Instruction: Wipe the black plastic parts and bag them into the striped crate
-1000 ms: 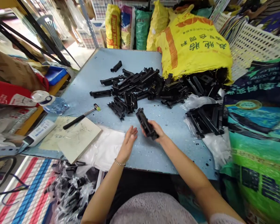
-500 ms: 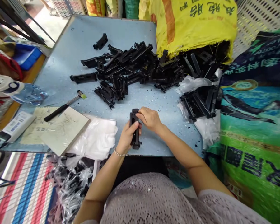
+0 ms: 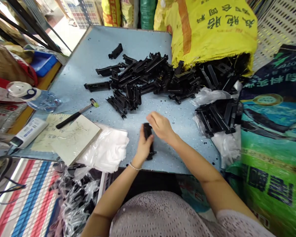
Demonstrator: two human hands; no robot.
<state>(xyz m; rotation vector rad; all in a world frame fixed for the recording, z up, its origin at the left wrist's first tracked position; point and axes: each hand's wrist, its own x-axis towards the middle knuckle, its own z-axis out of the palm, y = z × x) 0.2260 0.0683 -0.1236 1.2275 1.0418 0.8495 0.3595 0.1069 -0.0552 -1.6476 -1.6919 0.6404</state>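
Note:
My left hand [image 3: 143, 146] is wrapped round a long black plastic part [image 3: 150, 152] near the front edge of the blue table [image 3: 187, 115]. The part stands lengthwise away from me, its middle covered by my thumb and fingers. Just beyond its upper right end, my right hand [image 3: 161, 126] is closed with the fingers curled together. Whether anything small is between those fingers is hidden. A heap of similar black plastic parts [image 3: 138, 74] lies loose farther back on the table.
A yellow sack [image 3: 212, 36] spills black parts at the back right, above a plastic bag of parts [image 3: 217, 117]. To the left are a hammer [image 3: 75, 116], a pale board [image 3: 76, 140], white plastic bags [image 3: 108, 148] and a water bottle [image 3: 43, 99]. A green sack [image 3: 273, 158] stands at right.
My right hand has lifted off the black part's upper end and is now apart from it. My left hand has turned the part, still gripping it. The whole view has shifted slightly.

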